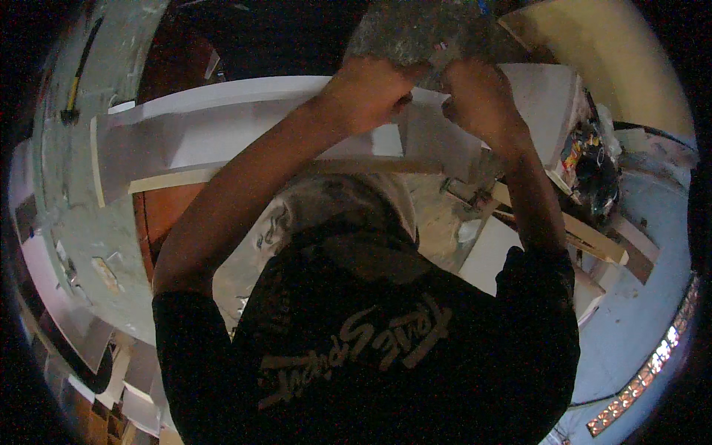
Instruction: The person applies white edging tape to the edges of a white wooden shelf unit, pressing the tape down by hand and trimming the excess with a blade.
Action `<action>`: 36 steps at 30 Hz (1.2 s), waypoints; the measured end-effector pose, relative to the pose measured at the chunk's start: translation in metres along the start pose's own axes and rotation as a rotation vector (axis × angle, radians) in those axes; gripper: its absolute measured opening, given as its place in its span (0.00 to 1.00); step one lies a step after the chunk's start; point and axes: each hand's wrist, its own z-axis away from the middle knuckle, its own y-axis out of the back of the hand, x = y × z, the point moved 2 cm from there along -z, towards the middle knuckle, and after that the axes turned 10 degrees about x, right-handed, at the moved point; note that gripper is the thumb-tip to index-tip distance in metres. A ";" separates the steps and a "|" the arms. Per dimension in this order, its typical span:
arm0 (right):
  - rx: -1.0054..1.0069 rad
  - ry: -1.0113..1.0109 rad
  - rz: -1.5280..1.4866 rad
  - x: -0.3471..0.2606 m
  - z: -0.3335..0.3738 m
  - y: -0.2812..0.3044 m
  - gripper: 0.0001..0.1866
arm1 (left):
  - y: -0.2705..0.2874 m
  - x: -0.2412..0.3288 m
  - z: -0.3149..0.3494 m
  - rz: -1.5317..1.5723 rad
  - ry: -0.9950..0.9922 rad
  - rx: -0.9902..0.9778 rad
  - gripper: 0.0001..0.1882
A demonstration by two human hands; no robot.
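My left hand (368, 94) is curled closed above the far edge of a long white panel piece (289, 133). Close by on its right, my right hand (486, 99) is also curled, knuckles up, over the panel's right part. The fingertips of both hands face each other across a small gap. Whatever they pinch, if anything, is too small or dark to make out. The panel piece lies crosswise in front of me, with a pale tan edge strip along its near side. Beyond the hands is a mottled dark grey surface (393, 33).
On the right sits a clear plastic bag (595, 167) of dark and coloured items, near a light wooden strip (593, 241). A reddish-brown board (163, 215) shows under the panel. At far left lies a yellow-and-black tool (73, 96). A patterned strip (645, 378) lies at lower right.
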 end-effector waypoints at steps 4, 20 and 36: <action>0.025 0.015 -0.015 -0.006 0.001 0.003 0.14 | -0.004 -0.003 0.001 0.047 -0.056 -0.010 0.21; 0.066 0.082 -0.221 0.016 -0.006 -0.028 0.20 | -0.001 -0.008 0.006 -0.108 -0.161 -0.081 0.23; -0.061 0.012 -0.170 0.015 -0.013 -0.030 0.21 | 0.035 -0.022 0.033 -0.090 -0.100 0.121 0.24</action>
